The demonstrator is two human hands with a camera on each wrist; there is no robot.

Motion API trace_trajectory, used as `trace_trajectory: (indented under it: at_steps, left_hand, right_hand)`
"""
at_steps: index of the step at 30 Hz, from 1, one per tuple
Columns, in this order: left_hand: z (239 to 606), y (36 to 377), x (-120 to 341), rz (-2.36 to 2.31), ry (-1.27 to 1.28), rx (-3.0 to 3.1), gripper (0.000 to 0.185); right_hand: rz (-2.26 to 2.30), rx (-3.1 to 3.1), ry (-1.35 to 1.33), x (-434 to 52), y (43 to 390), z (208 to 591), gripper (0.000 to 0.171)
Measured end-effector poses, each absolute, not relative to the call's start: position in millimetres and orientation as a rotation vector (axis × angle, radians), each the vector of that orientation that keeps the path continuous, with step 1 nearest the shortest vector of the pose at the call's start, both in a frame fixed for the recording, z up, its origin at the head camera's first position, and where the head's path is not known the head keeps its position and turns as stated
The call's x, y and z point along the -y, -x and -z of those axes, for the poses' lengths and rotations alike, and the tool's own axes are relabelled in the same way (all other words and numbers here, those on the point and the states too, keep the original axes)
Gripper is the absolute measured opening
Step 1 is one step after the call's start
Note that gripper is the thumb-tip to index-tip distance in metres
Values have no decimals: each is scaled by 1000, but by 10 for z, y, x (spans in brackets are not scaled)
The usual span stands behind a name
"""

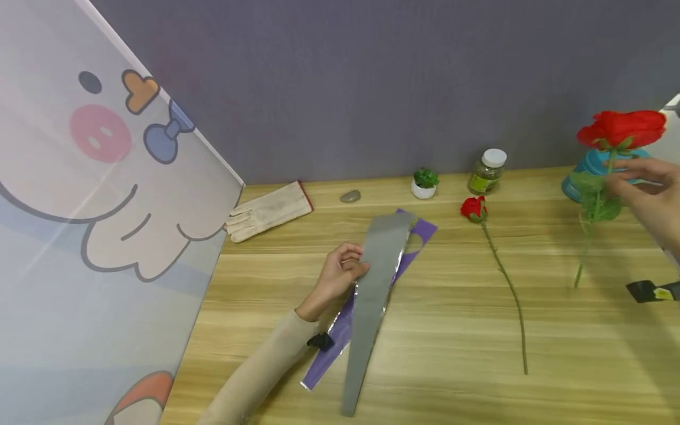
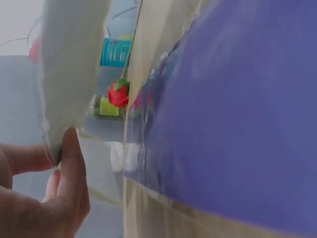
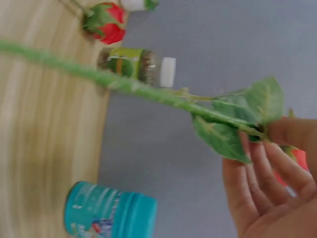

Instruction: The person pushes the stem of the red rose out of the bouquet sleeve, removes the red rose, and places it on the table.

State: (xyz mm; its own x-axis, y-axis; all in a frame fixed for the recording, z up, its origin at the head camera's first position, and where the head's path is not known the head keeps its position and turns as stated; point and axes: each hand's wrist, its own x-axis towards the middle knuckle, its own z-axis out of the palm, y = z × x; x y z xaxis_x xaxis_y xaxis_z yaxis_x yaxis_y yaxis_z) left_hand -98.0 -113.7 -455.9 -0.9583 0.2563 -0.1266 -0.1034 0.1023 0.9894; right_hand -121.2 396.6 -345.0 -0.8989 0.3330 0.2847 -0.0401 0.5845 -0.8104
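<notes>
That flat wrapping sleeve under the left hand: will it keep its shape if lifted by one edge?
Probably not. The wrapping sleeve looks like thin glossy film, so likely floppy, light and slippery. The left hand pinches only its edge.

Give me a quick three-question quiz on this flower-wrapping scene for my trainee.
1. True or false: the right hand holds a rose up off the table.
2. What does the left hand pinch? A) glove B) sleeve C) jar
3. Fill in: the second rose lies on the table between the sleeve and the ____ hand.

Key:
1. True; its fingers grip the stem by the leaves.
2. B; the glove and jar lie untouched near the wall.
3. right
</notes>
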Motion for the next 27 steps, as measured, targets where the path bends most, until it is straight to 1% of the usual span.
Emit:
trace_trajectory:
  at_steps: [2,5,10,11,13,19,23,27]
  left_hand:
    - [4566,987,1128,-1935,-114,-2111,35]
    - [4578,991,1112,-1917,-71,-2117,35]
    - [4595,997,1076,-1928,-25,-2089,38]
    - [4599,999,1073,-1934,-15,-2080,38]
    - [4608,1004,1070,-1937,11,-2063,38]
    - [4626,1000,1097,-1873,42,-2069,40]
    - [4636,998,1114,-1831,40,-2075,46]
    - [4642,1001,1120,-1814,46,-2084,47]
  right_hand:
    - [-1183,2541,191,-4035,1199,3515,39]
    - [-1043,2737,149,-4099,1195,3628,34]
    - [-956,2927,74,-4131,1190,3840,39]
    - [-944,2945,52,-4121,1185,3883,42]
    - [-930,2975,16,-4106,1177,3972,42]
    - [-1037,3026,-12,-4089,1188,4238,44]
    - [-1137,2960,-19,-4067,1187,4391,39]
    - [-1215,2901,-9,-3998,1183,4517,34]
